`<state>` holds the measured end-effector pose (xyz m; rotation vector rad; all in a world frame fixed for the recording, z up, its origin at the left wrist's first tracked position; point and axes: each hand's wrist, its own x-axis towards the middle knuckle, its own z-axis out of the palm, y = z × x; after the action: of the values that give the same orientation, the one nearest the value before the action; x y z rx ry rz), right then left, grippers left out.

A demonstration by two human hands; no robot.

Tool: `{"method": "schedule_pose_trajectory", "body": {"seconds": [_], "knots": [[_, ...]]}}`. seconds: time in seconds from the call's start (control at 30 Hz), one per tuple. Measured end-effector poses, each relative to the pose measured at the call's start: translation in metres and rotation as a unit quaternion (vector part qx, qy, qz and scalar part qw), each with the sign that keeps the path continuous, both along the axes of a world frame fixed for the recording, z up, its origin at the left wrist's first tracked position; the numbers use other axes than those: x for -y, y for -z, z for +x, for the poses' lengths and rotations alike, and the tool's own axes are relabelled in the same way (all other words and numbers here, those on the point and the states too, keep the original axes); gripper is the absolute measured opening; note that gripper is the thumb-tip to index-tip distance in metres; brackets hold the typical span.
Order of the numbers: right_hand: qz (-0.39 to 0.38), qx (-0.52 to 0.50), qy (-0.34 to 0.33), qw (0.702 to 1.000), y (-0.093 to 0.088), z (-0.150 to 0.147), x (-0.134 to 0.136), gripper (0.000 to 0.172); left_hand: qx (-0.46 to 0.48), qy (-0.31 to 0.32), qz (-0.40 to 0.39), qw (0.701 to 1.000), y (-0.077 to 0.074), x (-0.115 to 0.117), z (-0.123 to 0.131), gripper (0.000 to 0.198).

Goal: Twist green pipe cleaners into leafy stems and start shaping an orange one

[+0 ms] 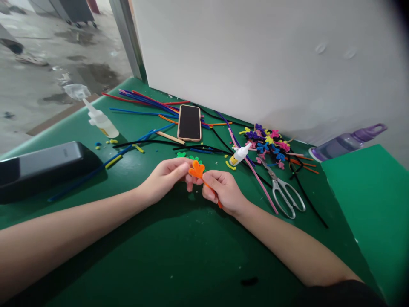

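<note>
Between my two hands is an orange pipe cleaner (pixel 197 169), bent into petal-like loops at its upper end. My left hand (pixel 171 177) pinches the loops from the left with thumb and fingers. My right hand (pixel 225 191) is closed round the lower stem, whose orange tail shows below the fingers. Just behind my fingertips lie green pipe-cleaner shapes (pixel 193 158), partly covered by the hands. To the right of my right hand are silver scissors (pixel 284 192), blades apart, and a small white glue bottle (pixel 240 154).
Loose pipe cleaners (pixel 150 102) lie around a phone (pixel 189 123) at the back. Several colourful pipe-cleaner flowers (pixel 266 143) are heaped near a purple-lidded water bottle (pixel 345 140). A larger glue bottle (pixel 101 121) and a black case (pixel 47 164) stand left. A white panel (pixel 255 55) borders the green table (pixel 179 260).
</note>
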<state>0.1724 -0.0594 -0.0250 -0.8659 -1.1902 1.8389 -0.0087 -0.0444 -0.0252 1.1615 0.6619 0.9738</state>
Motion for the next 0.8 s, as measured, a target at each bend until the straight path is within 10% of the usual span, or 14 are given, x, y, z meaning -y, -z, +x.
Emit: {"method": "schedule_pose_trajectory", "body": {"seconds": [0.8], "knots": [[0.046,0.106,-0.022,0.993,-0.0025,0.0001,0.0013,0.026,-0.099,-0.031,-0.002,0.995,0.0009,0.0051,0.0009,0.022]]}}
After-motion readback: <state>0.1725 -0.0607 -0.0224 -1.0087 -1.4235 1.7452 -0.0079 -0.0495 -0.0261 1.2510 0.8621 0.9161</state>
